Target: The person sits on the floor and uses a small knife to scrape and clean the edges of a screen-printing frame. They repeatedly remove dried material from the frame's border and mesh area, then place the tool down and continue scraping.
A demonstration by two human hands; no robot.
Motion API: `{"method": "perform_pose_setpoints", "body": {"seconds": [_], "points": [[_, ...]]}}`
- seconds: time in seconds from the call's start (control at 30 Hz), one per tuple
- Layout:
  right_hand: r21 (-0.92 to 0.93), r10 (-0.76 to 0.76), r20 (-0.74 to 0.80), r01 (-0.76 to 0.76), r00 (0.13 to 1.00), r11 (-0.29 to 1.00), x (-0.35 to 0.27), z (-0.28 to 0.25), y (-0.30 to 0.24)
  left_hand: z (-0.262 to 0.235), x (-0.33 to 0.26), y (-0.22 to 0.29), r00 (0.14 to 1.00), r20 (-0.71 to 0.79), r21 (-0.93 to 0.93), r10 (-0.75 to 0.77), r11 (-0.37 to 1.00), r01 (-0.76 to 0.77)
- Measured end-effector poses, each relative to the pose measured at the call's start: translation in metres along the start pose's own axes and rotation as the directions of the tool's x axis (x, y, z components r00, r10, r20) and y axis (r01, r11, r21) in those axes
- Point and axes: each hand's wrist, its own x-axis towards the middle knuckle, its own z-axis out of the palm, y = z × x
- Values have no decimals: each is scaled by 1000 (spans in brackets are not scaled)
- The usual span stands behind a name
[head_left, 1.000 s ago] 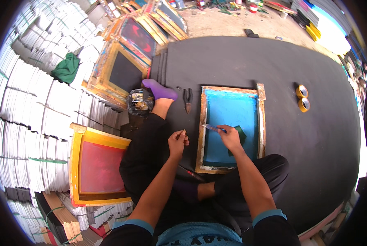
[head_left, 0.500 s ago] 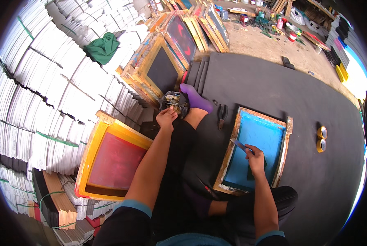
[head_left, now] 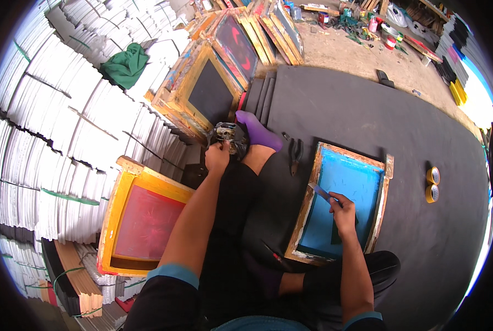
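Note:
My right hand (head_left: 343,214) is closed around a flat silver blade (head_left: 319,191); its handle end is hidden in my fingers. The blade's tip reaches the left rim of a wooden screen frame (head_left: 380,219) with blue mesh (head_left: 343,175), which lies on the dark mat. A dark patch shows on the mesh beneath my hand. Further left, my left hand (head_left: 217,157) has its fingers bunched together at a crumpled black plastic bag (head_left: 241,144) with light, stained contents (head_left: 225,132). What those fingertips hold, if anything, cannot be made out.
Pliers (head_left: 296,156) lie left of the blue frame. Two yellow tape rolls (head_left: 432,185) sit to its right. A yellow-framed screen (head_left: 117,220) leans beside my left arm, near white stacked sheets (head_left: 64,138). More wooden screens (head_left: 208,91) stand beyond my purple-socked foot (head_left: 256,132).
My left hand's fingertips have turned down closer to the bag's contents. My right hand and the blade keep their place over the blue screen. The view has shifted slightly.

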Motion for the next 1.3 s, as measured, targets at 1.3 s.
{"method": "perform_pose_setpoints", "body": {"seconds": [1.3], "points": [[-53, 118, 22, -117, 993, 992, 11, -20, 36, 4, -37, 8, 929, -182, 10, 321, 946, -325]]}}
